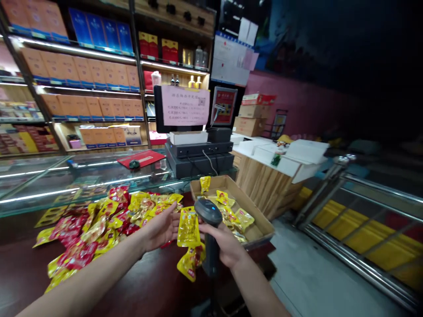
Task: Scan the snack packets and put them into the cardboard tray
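A yellow snack packet point(188, 227) is upright between my hands, in front of the counter. My right hand point(226, 245) reaches around a black barcode scanner point(209, 212) and pinches the packet's right edge; the scanner partly hides its fingers. My left hand point(162, 230) is open at the packet's left edge, thumb raised and fingers stretched out. Below hangs or lies another yellow packet point(187, 265), close to the scanner's handle. Left of my left hand spreads a pile of red and yellow packets point(99, 224). More yellow packets point(243, 219) lie in a cardboard tray point(261, 224).
Behind the tray stands a monitor point(159, 110) with a pink paper sign, on black cash-drawer units point(198, 163). A red folder point(142, 159) rests on the glass counter point(82, 176). Boxed shelves line the back. To the right are a wooden counter point(261, 185) and a metal railing point(363, 246).
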A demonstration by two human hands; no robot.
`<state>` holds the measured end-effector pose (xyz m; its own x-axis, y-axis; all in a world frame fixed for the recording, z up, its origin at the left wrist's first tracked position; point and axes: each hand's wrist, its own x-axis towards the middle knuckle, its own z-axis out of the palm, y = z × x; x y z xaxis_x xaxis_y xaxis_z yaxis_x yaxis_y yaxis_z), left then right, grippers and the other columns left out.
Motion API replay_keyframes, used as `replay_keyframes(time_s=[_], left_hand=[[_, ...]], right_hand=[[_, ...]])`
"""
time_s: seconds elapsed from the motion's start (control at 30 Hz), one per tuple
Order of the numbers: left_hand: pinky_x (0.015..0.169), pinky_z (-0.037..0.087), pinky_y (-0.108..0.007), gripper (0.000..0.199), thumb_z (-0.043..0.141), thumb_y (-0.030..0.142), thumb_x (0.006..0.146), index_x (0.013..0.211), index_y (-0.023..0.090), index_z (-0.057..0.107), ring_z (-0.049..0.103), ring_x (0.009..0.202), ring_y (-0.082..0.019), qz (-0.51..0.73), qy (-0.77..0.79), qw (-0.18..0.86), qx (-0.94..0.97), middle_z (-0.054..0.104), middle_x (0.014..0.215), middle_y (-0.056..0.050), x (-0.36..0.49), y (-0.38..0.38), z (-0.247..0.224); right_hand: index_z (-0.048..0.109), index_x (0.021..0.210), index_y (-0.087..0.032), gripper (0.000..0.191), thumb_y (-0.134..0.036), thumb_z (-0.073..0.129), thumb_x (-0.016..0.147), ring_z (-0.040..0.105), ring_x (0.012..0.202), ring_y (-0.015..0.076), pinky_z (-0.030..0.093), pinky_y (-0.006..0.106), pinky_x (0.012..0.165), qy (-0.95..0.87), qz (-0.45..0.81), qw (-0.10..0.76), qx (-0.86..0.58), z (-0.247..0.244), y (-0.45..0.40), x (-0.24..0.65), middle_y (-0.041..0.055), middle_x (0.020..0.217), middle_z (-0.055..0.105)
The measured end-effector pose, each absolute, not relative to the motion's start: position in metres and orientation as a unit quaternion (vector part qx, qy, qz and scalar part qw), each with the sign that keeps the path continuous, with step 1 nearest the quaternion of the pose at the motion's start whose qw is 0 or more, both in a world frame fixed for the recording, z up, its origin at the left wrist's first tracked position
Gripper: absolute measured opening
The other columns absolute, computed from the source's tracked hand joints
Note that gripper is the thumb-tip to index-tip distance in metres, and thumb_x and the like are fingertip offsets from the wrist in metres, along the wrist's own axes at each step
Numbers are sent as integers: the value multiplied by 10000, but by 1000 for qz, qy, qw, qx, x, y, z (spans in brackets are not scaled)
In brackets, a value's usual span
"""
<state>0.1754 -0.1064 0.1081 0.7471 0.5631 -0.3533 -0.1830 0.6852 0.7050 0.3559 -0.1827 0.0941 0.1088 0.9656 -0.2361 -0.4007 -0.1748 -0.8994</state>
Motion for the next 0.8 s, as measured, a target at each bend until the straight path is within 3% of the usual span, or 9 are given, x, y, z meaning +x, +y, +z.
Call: replay_keyframes(time_s=[0.2, 0.4, 0.53, 0.67, 0.8], left_hand=[[822, 455, -320, 619, 425, 619, 826, 1113, 97, 595, 639, 932, -237, 154, 247, 869, 401, 667, 1022, -165, 286, -89, 145], [797, 444, -332, 673, 395, 649, 817, 1166, 85, 508, 606, 916, -237, 153, 277, 861, 399, 614, 1054, -162, 366, -82, 143], [839, 431, -354, 654, 419, 649, 806, 1126, 86, 513, 599, 907, -235, 145, 285, 859, 400, 594, 1072, -173, 359, -78, 132], [866, 420, -337, 651, 437, 644, 802, 1123, 86, 535, 592, 974, -240, 163, 291, 855, 397, 585, 1124, -186, 328, -76, 125], [894, 415, -336, 669, 436, 631, 811, 1172, 78, 538, 578, 1036, -246, 186, 287, 858, 383, 576, 1174, -197, 288, -83, 122]], right_hand=[[675, 854, -162, 353, -284, 792, 544, 637, 698, 177, 489, 271, 672, -252, 518, 667, -472, 122, -200, 430, 25, 754, 702], [668, 807, -157, 303, -258, 780, 544, 623, 681, 155, 477, 251, 653, -202, 442, 728, -484, 121, -208, 482, 13, 732, 689], [670, 803, -156, 306, -280, 782, 547, 610, 679, 157, 473, 263, 656, -197, 449, 716, -497, 111, -209, 485, 14, 716, 678], [692, 800, -159, 277, -279, 783, 567, 612, 831, 175, 455, 264, 780, -238, 455, 705, -489, 106, -210, 465, 26, 815, 694], [709, 813, -166, 298, -300, 795, 562, 619, 853, 195, 455, 284, 791, -247, 522, 651, -492, 99, -216, 430, 31, 816, 702]])
